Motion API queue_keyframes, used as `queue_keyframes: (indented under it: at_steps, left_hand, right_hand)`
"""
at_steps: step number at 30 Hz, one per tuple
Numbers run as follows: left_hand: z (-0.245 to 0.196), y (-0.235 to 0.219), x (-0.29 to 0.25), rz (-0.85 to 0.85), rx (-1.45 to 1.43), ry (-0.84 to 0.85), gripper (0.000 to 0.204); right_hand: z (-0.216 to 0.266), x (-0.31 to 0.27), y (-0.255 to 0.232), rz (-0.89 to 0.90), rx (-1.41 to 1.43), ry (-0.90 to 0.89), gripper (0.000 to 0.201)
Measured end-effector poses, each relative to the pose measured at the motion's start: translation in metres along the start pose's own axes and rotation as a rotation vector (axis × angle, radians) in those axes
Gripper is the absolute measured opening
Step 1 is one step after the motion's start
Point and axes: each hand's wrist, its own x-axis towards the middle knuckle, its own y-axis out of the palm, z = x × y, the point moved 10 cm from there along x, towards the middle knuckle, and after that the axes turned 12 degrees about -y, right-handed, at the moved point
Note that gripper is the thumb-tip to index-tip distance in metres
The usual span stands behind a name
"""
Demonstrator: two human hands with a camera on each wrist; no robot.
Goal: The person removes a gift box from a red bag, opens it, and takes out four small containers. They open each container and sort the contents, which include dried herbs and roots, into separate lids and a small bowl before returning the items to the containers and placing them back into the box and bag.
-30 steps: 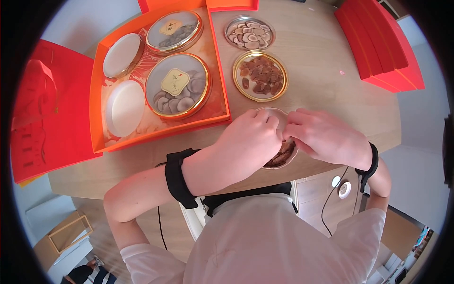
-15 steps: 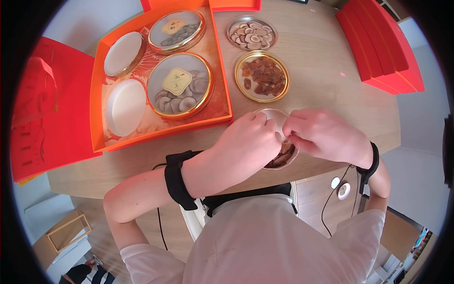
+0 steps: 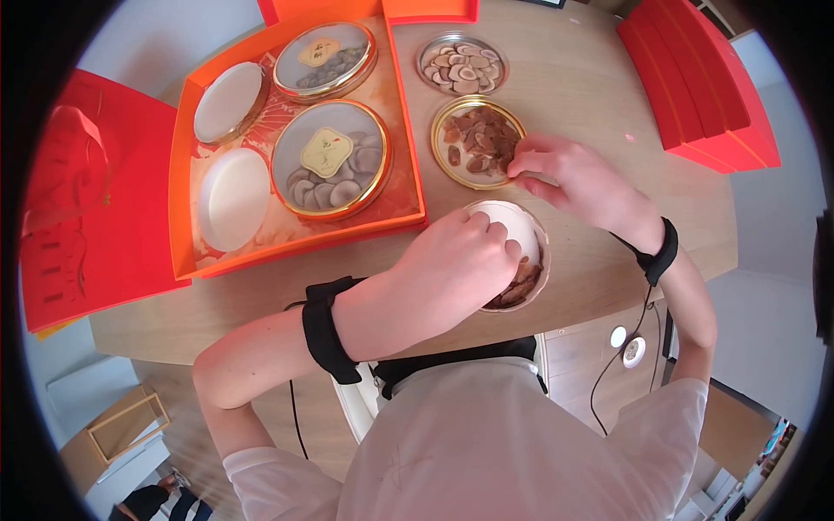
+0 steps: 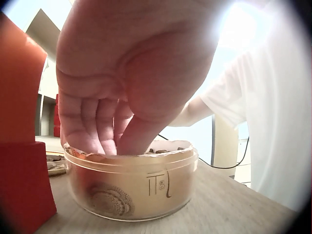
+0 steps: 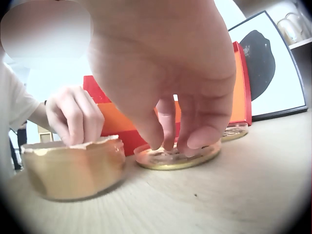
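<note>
My left hand (image 3: 456,265) dips its bent fingers into a round clear tub (image 4: 131,187) with a pale lining, which stands near the table's front edge. Dark brown dried pieces (image 3: 524,286) lie inside it. The left fingertips are hidden behind the tub's rim, so I cannot tell what they hold. My right hand (image 3: 586,182) hovers over a gold-rimmed round dish (image 3: 463,174) bearing reddish-brown dried pieces (image 3: 476,139). In the right wrist view its fingers (image 5: 202,138) point down at the dish, with thumb and fingers apart.
Behind the gold-rimmed dish is a silver-rimmed one (image 3: 428,80) with pale slices. An orange box (image 3: 295,253) at left holds two labelled round tubs (image 3: 328,169) and two white oval recesses (image 3: 233,200). A red bag (image 3: 95,200) lies far left; red boxes (image 3: 695,87) stand at back right.
My right hand has left the tub and moved forward to the gold-rimmed dish, its fingers now spread from the thumb. The left hand has stayed at the tub, more of which now shows.
</note>
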Motion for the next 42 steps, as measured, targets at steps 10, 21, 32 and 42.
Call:
queue_keyframes:
  at_steps: [10,21,32,42]
  left_hand:
    - [0.009,-0.028,0.018,-0.014,-0.036,-0.094,0.019]
    - [0.013,-0.019,0.000,0.075,-0.047,-0.113,0.019]
    - [0.003,0.006,-0.006,0.212,-0.191,-0.010,0.023]
    - [0.003,0.015,-0.004,0.310,-0.217,-0.037,0.019]
  right_hand:
    - [0.003,0.000,0.003,0.027,0.065,-0.005,0.009]
    - [0.014,-0.011,-0.003,0.001,0.119,-0.047,0.020]
    - [0.072,-0.013,-0.005,0.295,0.072,-0.052,0.026]
    - [0.079,-0.025,0.024,0.506,0.040,0.076,0.030]
